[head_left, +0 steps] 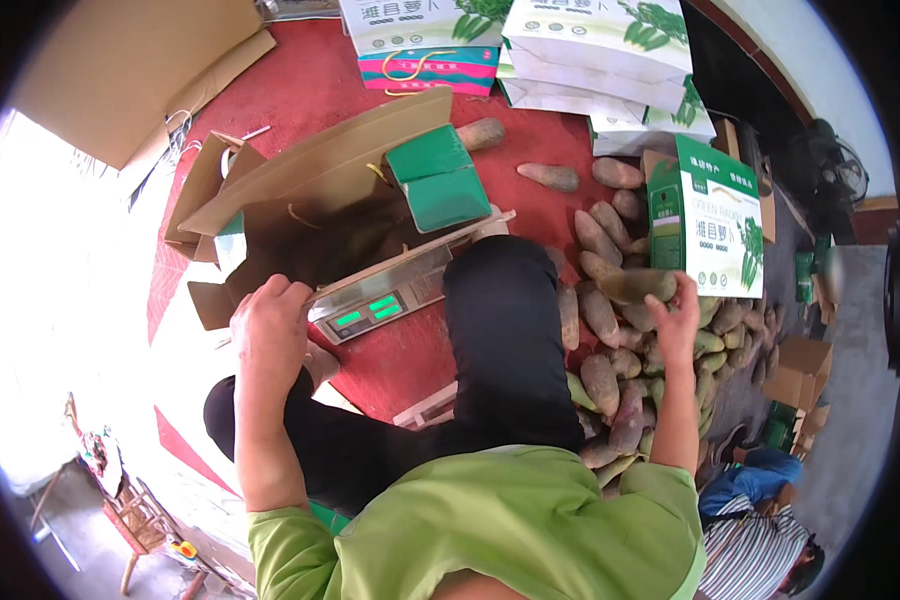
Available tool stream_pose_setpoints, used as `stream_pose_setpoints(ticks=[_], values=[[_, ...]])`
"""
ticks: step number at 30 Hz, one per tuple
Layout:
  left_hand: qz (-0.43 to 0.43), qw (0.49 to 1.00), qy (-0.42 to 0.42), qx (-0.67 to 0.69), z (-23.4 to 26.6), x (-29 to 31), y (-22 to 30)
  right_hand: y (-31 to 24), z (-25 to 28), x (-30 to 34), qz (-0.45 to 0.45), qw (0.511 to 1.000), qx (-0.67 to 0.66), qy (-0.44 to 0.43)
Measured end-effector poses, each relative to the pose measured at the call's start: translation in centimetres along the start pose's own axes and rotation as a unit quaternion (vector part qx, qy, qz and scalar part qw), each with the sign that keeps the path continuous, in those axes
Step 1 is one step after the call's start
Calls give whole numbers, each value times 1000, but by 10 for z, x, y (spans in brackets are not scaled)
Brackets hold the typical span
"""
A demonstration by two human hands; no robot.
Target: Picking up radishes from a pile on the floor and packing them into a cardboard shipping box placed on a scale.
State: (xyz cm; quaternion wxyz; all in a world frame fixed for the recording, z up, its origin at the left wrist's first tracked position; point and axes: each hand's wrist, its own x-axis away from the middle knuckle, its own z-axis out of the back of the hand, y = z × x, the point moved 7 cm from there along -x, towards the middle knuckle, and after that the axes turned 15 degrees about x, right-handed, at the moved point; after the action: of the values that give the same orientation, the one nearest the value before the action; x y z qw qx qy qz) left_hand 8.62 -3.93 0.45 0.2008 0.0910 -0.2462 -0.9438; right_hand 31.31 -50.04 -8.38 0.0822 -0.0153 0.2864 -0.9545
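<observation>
A long green-brown radish is in my right hand, its fingers closed round the right end. It is held just above the pile of loose radishes. At the near left corner of an opened cardboard box, my left hand has its fingers curled over the edge. That box sits on a weighing scale with lit green digits. Its inside is dark, so what lies in it is hard to make out. One green flap stands out at the box's right end.
Several white and green gift boxes are stacked at the far side, and another printed box stands beside the radishes. A red mat covers the floor. A person in a striped shirt is at the lower right. A fan stands far right.
</observation>
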Motion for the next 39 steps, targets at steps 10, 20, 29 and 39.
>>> stream_pose_setpoints(ticks=[10,20,29,39], values=[[1,999,-26,-23,-4,1,-2,-288,47,-30,337,877,-342,35],[11,999,-30,-13,-2,0,-5,-382,-125,-27,351,895,-229,-151],[-9,1000,-14,1,-7,-5,-1,-275,-90,-91,237,945,-167,-149],[-24,999,-42,11,-6,-3,-2,41,-112,-15,21,999,-10,-41]])
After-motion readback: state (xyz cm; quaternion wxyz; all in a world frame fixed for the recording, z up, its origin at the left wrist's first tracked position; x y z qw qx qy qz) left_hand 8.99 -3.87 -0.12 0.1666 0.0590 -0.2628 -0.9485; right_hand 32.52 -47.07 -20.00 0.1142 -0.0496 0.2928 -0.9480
